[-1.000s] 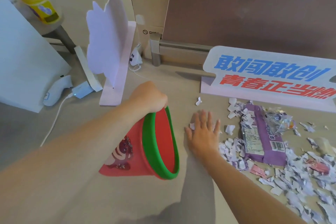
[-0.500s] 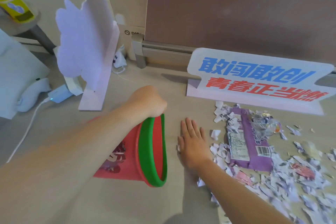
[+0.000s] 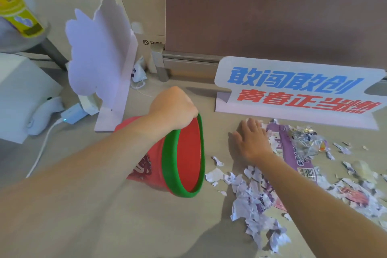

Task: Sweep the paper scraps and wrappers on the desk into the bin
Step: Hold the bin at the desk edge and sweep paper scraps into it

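A red bin (image 3: 155, 163) with a green rim is tipped on its side on the beige desk (image 3: 146, 226), its mouth facing right. My left hand (image 3: 176, 107) grips the top of the rim. My right hand (image 3: 252, 140) lies flat on the desk with straight fingers, just right of the bin's mouth. White paper scraps (image 3: 255, 199) are spread under and around my right forearm. A purple wrapper (image 3: 293, 153) and a crumpled clear wrapper (image 3: 307, 140) lie just right of that hand.
A white sign (image 3: 297, 90) with blue and red characters stands behind the scraps. A brown partition (image 3: 272, 23) closes the back. A cloud-shaped white card stand (image 3: 100, 58) is at the left, with a white controller (image 3: 46, 111) and cable beside it.
My right hand has moved away from the bin's mouth toward the wrappers near the sign. Scraps now lie between the bin and my forearm. My left hand keeps its grip on the rim.
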Tool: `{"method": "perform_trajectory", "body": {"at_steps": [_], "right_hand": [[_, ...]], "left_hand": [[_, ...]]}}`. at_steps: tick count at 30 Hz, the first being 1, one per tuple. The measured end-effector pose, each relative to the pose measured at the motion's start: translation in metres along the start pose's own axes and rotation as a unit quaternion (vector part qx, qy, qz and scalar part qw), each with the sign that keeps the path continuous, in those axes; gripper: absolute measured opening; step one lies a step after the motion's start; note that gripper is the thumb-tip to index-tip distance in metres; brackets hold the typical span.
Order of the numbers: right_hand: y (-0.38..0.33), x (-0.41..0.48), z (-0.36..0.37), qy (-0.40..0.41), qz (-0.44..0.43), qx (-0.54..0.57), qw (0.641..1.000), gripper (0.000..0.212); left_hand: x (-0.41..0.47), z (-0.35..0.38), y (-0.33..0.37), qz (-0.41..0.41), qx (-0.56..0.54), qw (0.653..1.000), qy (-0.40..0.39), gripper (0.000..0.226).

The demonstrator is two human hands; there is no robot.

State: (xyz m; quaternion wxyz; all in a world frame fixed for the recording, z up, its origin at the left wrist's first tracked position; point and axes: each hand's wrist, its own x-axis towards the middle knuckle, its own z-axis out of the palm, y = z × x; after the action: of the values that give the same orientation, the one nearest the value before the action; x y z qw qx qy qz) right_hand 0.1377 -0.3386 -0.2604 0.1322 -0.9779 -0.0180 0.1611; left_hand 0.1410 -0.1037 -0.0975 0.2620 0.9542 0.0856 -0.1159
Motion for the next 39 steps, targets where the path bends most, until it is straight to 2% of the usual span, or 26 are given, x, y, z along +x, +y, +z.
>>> {"method": "perform_trajectory", "body": {"at_steps": [7, 11, 14, 16, 19, 22, 25, 27, 31, 39], "right_hand": [[-0.045, -0.065, 0.021, -0.025, -0.093, 0.017, 0.995, 0.058], [-0.062, -0.107, 0.039, -0.017, -0.167, -0.013, 0.986, 0.067], [-0.058, -0.131, 0.047, -0.015, -0.157, -0.027, 0.987, 0.072], [-0.051, -0.145, 0.047, -0.01, -0.152, -0.032, 0.988, 0.075], [-0.039, -0.168, 0.045, 0.099, -0.101, 0.005, 0.99, 0.064], [-0.032, -0.188, 0.051, 0.18, 0.007, 0.029, 0.983, 0.071], [-0.03, -0.197, 0.063, 0.133, 0.077, 0.002, 0.988, 0.086], [-0.027, -0.193, 0.071, 0.11, 0.092, -0.014, 0.99, 0.091], [-0.036, -0.17, 0.072, 0.117, 0.077, -0.05, 0.989, 0.089], [-0.061, -0.112, 0.056, 0.078, 0.004, -0.027, 0.997, 0.077]], "left_hand": [[-0.015, -0.01, -0.002, 0.01, -0.021, 1.0, 0.004, 0.013], [-0.037, -0.016, -0.006, 0.039, -0.027, 0.999, 0.002, 0.011], [-0.049, -0.019, -0.012, 0.059, -0.034, 0.998, -0.004, 0.005], [-0.056, -0.022, -0.017, 0.063, -0.047, 0.997, -0.005, 0.016], [-0.066, -0.025, -0.021, 0.072, -0.055, 0.996, 0.0, 0.023], [-0.076, -0.025, -0.022, 0.091, -0.058, 0.994, -0.005, 0.015], [-0.082, -0.025, -0.021, 0.098, -0.054, 0.994, -0.002, 0.013], [-0.082, -0.025, -0.021, 0.094, -0.059, 0.994, -0.001, 0.017], [-0.081, -0.028, -0.025, 0.096, -0.061, 0.993, 0.009, 0.019], [-0.067, -0.032, -0.033, 0.074, -0.062, 0.995, 0.002, 0.013]]}}
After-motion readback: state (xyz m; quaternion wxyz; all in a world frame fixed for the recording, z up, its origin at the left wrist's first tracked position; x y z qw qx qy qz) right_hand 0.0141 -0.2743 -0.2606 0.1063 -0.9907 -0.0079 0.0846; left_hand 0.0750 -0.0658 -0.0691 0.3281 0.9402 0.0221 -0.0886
